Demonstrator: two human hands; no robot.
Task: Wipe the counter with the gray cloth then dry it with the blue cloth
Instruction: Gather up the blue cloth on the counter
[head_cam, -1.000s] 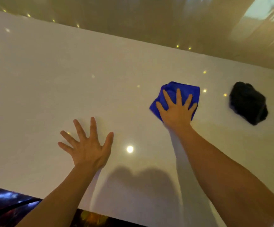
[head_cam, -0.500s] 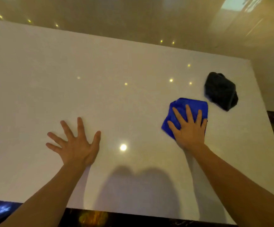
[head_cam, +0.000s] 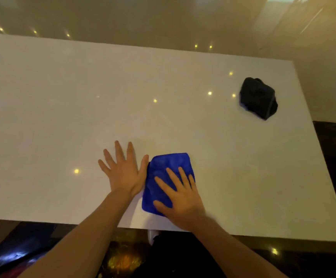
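Change: since half a second ago I am dragging the blue cloth (head_cam: 170,177) down toward the near edge and leftward, so it is now lying just beside my left hand (head_cam: 123,171) instead of well apart from it.
Right hand (head_cam: 180,199): I am pressing it flat, fingers spread wide, on the lower right part of the blue cloth at lower centre of the frame; it is gripping nothing, only pushing down.
Blue cloth: it is lying as a flat folded pad on the counter (head_cam: 62,117), close to the near edge, its left side touching or nearly touching my left thumb.
Left hand: I am resting it palm down and fully open on the bare counter, left of the cloth, holding nothing.
Counter: it is filling the middle of the frame, glossy and pale, reflecting small ceiling lights.
Gray cloth (head_cam: 258,98): it is sitting bunched and dark at the upper right of the frame, near the far right corner, well apart from both hands.
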